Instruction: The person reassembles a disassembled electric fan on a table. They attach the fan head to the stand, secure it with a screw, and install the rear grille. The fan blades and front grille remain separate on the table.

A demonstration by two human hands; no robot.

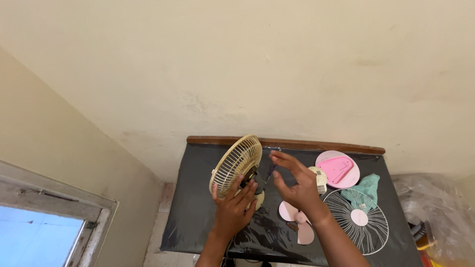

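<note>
My left hand (pixel 232 205) grips the back of a cream fan guard (pixel 236 162), holding it tilted above the black table (pixel 198 198). A dark motor part shows behind the guard, by my fingers. My right hand (pixel 297 185) is raised just right of the guard, fingers apart, with thumb and forefinger at a thin dark wire (pixel 269 173) that runs from the motor. Under my right wrist a pink fan blade (pixel 297 217) lies on the table. A cream motor housing (pixel 319 179) sits behind my right hand.
A pink round base (pixel 338 169) lies at the back right, a teal cloth (pixel 367 188) beside it. A white wire front guard (pixel 358 220) lies flat at the right. Clear plastic bags (pixel 435 207) sit off the table's right edge. A window frame (pixel 49 217) is at lower left.
</note>
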